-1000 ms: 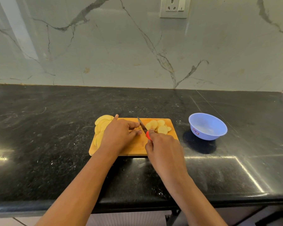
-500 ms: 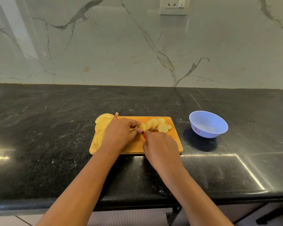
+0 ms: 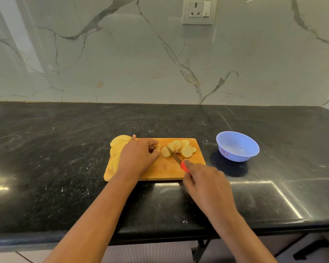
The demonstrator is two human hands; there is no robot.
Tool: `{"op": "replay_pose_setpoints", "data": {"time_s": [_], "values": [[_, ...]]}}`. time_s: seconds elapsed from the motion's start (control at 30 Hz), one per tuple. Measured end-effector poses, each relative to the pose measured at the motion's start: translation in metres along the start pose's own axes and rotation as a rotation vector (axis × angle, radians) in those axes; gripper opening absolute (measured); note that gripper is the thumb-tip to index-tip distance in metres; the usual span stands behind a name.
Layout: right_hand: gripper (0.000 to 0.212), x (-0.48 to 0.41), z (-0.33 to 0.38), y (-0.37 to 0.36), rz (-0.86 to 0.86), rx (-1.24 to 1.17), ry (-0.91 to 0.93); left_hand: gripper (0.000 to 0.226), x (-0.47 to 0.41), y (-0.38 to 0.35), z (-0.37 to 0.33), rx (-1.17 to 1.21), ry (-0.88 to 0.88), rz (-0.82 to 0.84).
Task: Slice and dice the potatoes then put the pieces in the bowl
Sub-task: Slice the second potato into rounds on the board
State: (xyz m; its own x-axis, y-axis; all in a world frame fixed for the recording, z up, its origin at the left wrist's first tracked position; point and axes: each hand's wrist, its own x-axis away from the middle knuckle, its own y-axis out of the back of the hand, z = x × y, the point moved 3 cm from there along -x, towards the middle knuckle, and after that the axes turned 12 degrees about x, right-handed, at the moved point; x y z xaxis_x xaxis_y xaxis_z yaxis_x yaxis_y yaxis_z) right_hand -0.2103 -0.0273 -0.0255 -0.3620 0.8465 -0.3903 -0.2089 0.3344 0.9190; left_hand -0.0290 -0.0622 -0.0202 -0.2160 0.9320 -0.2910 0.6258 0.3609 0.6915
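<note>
I see the left hand (image 3: 139, 156) resting on the wooden cutting board (image 3: 160, 172), its fingers curled down around a small potato end (image 3: 157, 148); only a pale edge of that piece shows at the fingertips. The right hand (image 3: 205, 180) grips the red handle of the knife (image 3: 177, 158) tightly. The blade slants away from me and to the left, and its tip lies over the nearest slice of the right slices (image 3: 181, 149), a fanned cluster on the far right part of the board. A second pile, the left slices (image 3: 118, 149), lies on the board's left end, partly behind the left hand and overhanging the edge. The blue bowl (image 3: 235, 156) stands on the black surface (image 3: 65, 168), just right of the board and apart from it. I see no potato in it.
</note>
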Motion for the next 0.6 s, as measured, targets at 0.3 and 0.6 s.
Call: {"op": "replay_pose_setpoints", "data": {"time_s": [0.3, 0.6], "values": [[0.039, -0.018, -0.050, -0.008, -0.095, -0.316, -0.321, 0.028, 0.002, -0.001, -0.013, 0.064, -0.053, 0.001], [0.040, -0.018, -0.051, -0.013, -0.030, -0.342, -0.309, 0.040, -0.015, -0.008, -0.012, -0.159, -0.046, 0.283]]}}
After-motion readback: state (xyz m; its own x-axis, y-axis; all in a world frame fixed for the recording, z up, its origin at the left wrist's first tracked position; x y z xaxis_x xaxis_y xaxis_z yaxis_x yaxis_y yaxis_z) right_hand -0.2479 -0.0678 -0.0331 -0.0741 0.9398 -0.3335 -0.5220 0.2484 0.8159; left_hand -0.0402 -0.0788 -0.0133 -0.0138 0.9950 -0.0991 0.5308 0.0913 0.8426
